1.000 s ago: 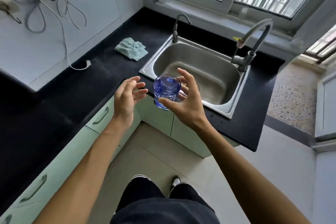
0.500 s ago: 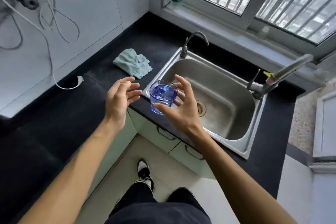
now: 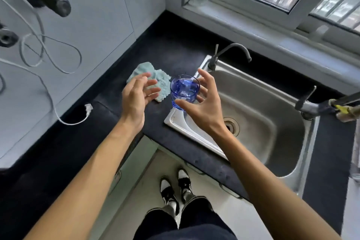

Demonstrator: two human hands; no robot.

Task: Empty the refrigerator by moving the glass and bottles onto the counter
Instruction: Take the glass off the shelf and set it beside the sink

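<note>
blue faceted glass [image 3: 184, 91] in right hand [image 3: 202, 107], steel sink [image 3: 276, 142], fuzzy cloth [image 3: 160, 82]

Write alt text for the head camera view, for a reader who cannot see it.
The right hand holds a blue glass upright in its fingertips above the corner of a steel sink set in a black counter. The left hand is open beside the glass, over a pale green cloth.

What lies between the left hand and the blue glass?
Head view: in the gap between the left hand and the blue glass shows only the edge of the pale green cloth, lying on the dark counter.
</note>
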